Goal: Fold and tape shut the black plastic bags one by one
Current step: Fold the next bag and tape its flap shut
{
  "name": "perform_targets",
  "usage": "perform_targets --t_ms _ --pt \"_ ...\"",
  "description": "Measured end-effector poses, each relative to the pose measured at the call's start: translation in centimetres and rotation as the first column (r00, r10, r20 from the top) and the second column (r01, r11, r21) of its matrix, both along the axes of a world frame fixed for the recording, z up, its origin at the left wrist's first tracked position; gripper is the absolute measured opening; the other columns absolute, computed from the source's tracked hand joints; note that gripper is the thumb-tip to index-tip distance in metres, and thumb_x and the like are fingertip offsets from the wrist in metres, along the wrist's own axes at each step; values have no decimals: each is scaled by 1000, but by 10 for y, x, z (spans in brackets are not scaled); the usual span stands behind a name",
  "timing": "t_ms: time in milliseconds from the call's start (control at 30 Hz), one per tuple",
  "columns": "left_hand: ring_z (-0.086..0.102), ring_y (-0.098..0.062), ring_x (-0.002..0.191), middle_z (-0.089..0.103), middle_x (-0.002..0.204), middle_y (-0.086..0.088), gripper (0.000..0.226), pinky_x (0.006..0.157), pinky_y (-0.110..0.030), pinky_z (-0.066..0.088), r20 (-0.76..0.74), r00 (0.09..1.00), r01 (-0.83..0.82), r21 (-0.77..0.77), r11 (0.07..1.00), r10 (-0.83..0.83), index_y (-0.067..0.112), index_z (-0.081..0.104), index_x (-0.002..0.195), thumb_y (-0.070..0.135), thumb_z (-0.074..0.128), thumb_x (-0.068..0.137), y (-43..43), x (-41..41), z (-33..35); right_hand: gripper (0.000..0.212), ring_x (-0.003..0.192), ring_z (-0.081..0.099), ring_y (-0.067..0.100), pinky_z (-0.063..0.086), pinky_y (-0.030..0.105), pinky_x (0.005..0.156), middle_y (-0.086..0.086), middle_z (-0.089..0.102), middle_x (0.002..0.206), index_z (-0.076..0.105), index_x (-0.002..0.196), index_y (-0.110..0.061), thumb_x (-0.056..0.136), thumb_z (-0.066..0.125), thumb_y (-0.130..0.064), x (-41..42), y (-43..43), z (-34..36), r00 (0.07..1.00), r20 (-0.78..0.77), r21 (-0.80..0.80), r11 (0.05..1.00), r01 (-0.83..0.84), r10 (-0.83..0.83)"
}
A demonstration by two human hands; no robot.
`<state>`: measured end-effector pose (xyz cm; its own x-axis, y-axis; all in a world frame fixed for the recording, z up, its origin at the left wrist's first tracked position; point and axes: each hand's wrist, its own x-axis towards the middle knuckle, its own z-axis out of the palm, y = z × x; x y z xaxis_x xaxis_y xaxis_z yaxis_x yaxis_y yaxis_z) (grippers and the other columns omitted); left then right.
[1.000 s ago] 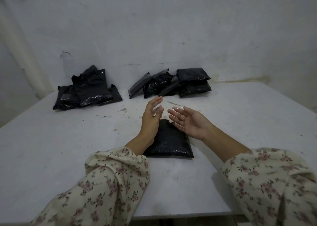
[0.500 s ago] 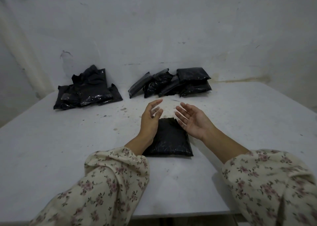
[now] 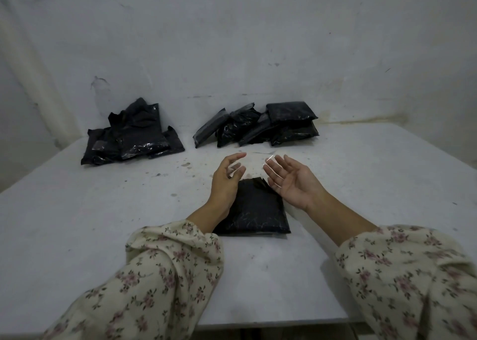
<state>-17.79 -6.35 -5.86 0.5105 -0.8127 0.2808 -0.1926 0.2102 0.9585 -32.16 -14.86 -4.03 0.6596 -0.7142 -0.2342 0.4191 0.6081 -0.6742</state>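
A folded black plastic bag lies flat on the white table in front of me. Both hands hover over its far end. A strip of clear tape spans between them, faint and glinting, and it clings to the fingertips of both. My left hand stands on edge with loosely curved fingers, thumb and index apart. My right hand is turned palm up with its fingers nearly straight. Neither hand touches the bag.
A heap of black bags lies at the back left near the wall. A second pile of black bags lies at the back centre. The table's front edge runs just past my floral sleeves.
Both hands have drifted a little away from me and further apart, and the clear tape strip now spans a wider gap between the fingertips. The bag has not moved.
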Motion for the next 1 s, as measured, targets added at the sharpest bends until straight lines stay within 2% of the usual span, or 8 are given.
perform_targets --t_ms 133,300,433,500,567,767,867,1000 --pt "50 -15 124 57 130 5 26 107 -33 41 12 1000 14 27 1000 -14 30 60 112 9 54 97 -1 0 -1 14 89 67 12 48 25 75 -1 72 91 61 103 -11 94 56 -21 2 -1 -2 998 13 4 998 60 -60" --pt "51 -15 124 57 131 4 26 105 -31 42 30 999 38 42 998 -40 26 61 113 7 54 97 0 -1 -1 23 75 72 11 48 23 75 2 67 87 49 114 -12 92 59 -14 9 -1 -6 984 83 44 987 153 -156" --pt "51 -5 118 56 129 5 32 88 -7 42 15 1000 17 32 999 -17 25 58 120 4 54 96 3 -2 1 22 70 67 14 44 22 55 5 62 83 42 98 -19 93 54 0 15 4 -5 972 59 60 973 224 -227" --pt "51 -2 116 56 130 5 36 83 -2 41 -8 1000 17 21 1000 -16 23 57 125 3 55 95 4 -3 2 33 72 63 15 40 21 47 7 62 83 38 105 -21 92 52 6 17 7 -5 963 25 59 962 267 -269" --pt "52 -4 118 57 129 5 39 83 -1 41 -40 999 7 0 1000 -7 20 58 127 0 55 94 5 -4 2 44 70 61 17 38 22 50 10 61 83 32 115 -21 90 51 10 19 8 -7 949 -8 64 947 314 -314" --pt "53 -8 123 61 131 0 48 87 -4 42 -92 996 -11 -13 1000 10 26 58 128 -4 57 91 6 -9 0 57 63 62 17 43 20 45 14 61 84 34 136 -7 87 52 15 32 5 -7 887 -109 83 885 459 -449" --pt "47 -4 126 53 139 8 53 95 -8 41 -14 1000 4 -25 1000 -4 23 52 135 -6 56 91 9 -9 0 50 60 61 14 39 20 42 10 61 81 39 133 -3 86 51 13 37 5 -1 863 -134 77 863 499 -487" --pt "42 -2 128 45 141 12 58 92 -4 37 201 980 -6 -22 1000 10 21 44 142 -7 53 92 10 -8 0 46 54 58 10 33 17 36 8 62 75 45 132 4 87 53 8 40 7 9 872 -130 16 878 478 -472"
